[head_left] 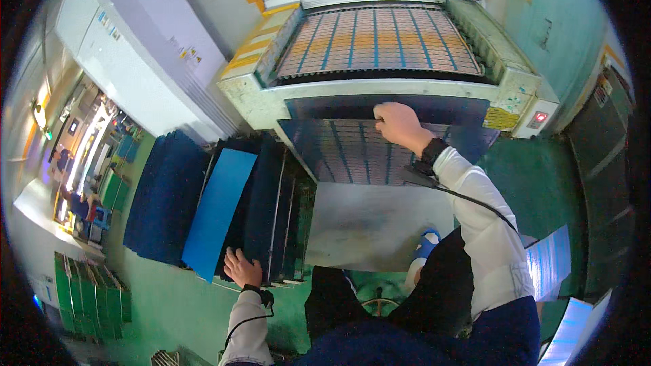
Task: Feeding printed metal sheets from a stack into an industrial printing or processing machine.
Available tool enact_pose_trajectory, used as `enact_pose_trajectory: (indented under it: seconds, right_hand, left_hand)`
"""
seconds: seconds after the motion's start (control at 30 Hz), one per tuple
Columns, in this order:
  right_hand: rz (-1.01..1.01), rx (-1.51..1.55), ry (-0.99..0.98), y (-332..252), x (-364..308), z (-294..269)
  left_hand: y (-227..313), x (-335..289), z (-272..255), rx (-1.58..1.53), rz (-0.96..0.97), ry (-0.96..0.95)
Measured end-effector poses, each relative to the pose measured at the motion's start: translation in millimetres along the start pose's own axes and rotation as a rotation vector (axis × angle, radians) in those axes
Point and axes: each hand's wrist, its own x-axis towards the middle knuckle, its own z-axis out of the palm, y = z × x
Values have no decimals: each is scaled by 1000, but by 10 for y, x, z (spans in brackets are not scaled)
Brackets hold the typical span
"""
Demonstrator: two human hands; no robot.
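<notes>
My right hand (401,127) is closed at the upper edge of a dark, thin panel (346,152) with a grid pattern, its fingertips partly hidden. The panel slants below the front of a conveyor machine (407,87). On the machine's bed lies a copper-coloured panel (380,37) divided by blue-green lines. To the left, a rack (277,230) holds several dark panels (166,196) on edge, with a bright blue sheet (220,207) among them. My left hand (242,269) is at the rack's near edge, fingers spread against the dark panels.
A switch box (539,118) with a red light sits at the machine's right corner. A tall white cabinet (135,47) stands left of it. Shiny sheets (549,264) stand at lower right, and another rack of green panels (88,295) at lower left. A pale board (373,224) lies before my legs.
</notes>
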Motion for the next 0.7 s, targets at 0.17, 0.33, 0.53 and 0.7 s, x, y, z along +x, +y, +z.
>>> enact_pose_trajectory:
  seconds: [0.17, 0.33, 0.53, 0.7]
  right_hand:
    - [-39, -122, -202, -81, -46, 3]
    - [0, -124, -321, -194, -195, 127]
    - [14, -171, -407, -343, -347, 105]
    - [3, -157, -254, -307, -471, 75]
  left_hand:
    - [-25, 23, -28, -16, 2, 29]
    - [-55, -13, -27, -29, -4, 44]
    - [-151, -12, 21, -51, 2, 26]
    - [-95, 31, 26, -38, -29, -48]
